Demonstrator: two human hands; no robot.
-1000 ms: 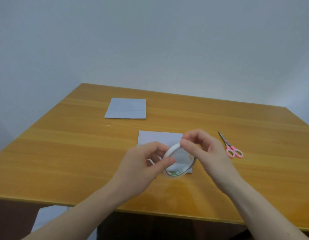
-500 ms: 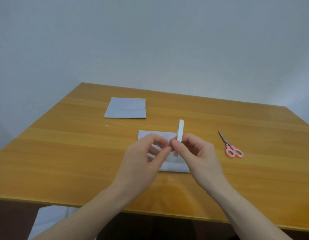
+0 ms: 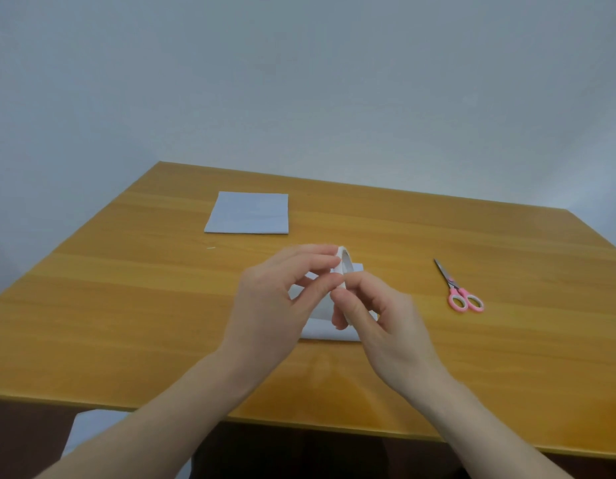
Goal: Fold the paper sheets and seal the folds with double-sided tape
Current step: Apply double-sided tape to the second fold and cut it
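Note:
Both hands hold a white roll of double-sided tape upright, edge-on, above the table's middle. My left hand pinches the roll's upper left side between fingers and thumb. My right hand grips its lower part with curled fingers. Under the hands lies a folded white paper sheet, mostly hidden by them. A second folded sheet lies flat farther back on the left.
Pink-handled scissors lie shut on the wooden table to the right of my hands. A plain grey wall stands behind the table. Something white shows below the table's front edge at lower left.
The tape roll turned from lying tilted and showing its ring to standing edge-on, and both hands rose a little and closed in together around it.

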